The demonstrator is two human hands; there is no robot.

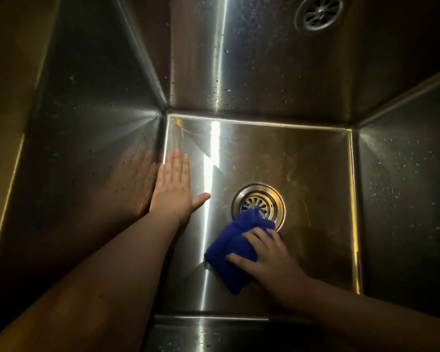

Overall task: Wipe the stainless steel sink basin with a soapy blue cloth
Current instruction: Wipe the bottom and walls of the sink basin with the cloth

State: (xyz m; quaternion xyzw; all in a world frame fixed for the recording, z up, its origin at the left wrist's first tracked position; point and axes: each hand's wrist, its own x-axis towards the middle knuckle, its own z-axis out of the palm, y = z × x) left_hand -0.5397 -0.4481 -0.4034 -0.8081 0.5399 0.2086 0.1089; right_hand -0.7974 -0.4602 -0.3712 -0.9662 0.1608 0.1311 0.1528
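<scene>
I look straight down into a deep stainless steel sink basin (302,161). A folded blue cloth (233,246) lies on the basin floor, its far corner overlapping the near edge of the round drain strainer (258,203). My right hand (267,257) presses on the cloth with the fingers curled over its right side. My left hand (173,186) rests flat on the floor by the left wall, fingers straight and thumb spread toward the drain, holding nothing.
Steep steel walls rise on all sides; the left wall (92,138) and right wall (404,174) carry water droplets. The drain's reflection (319,12) shows high on the back wall. A bright light streak runs down the back wall and floor.
</scene>
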